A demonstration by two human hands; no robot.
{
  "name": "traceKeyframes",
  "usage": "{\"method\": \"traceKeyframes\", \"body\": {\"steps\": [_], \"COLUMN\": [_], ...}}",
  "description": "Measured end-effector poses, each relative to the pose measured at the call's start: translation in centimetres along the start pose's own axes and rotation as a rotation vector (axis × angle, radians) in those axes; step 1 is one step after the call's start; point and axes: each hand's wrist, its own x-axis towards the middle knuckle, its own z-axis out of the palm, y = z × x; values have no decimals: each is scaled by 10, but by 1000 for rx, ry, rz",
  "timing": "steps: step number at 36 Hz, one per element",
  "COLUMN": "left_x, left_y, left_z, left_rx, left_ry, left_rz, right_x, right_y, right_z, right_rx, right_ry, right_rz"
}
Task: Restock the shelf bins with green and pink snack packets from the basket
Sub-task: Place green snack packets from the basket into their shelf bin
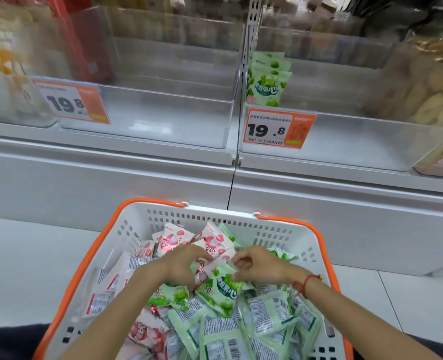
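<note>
Both hands are down in the basket (137,224) right now. The right hand (260,265) pinches the top edge of a green packet (224,287) between thumb and fingers, and the left hand (182,266) just beside it has its fingers curled into the pile, gripping what looks like a pink packet (202,268), though that one's mostly hidden. Around the grip it's loose packets everywhere: pink ones (173,239) beyond and left, green ones (269,311) nearer and right. Well above, the right shelf bin (345,141) has a small stack of green packets (267,79) standing at its left end; the left bin (163,120) beside it is bare.
</note>
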Motion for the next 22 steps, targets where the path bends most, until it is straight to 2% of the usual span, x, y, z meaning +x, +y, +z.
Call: {"method": "traceKeyframes", "body": {"steps": [4, 8, 11, 17, 20, 22], "left_x": [-8, -16, -21, -50, -58, -63], "left_y": [18, 33, 39, 64, 73, 84], "left_z": [-24, -42, -57, -106, -126, -138], "left_rx": [-162, -429, -541, -514, -585, -655], "left_ry": [-73, 63, 153, 200, 301, 423], "left_rz": [34, 76, 245, 423, 450, 479], "right_x": [-5, -18, -32, -70, -93, -106], "right_y": [-21, -45, -70, -114, -136, -149], "right_z": [-32, -63, -86, -124, -137, -142], "right_rx": [86, 117, 121, 140, 279, 321], "right_ry": [72, 78, 84, 36, 151, 236], "right_rz": [-58, -135, -150, -113, -123, -143]}}
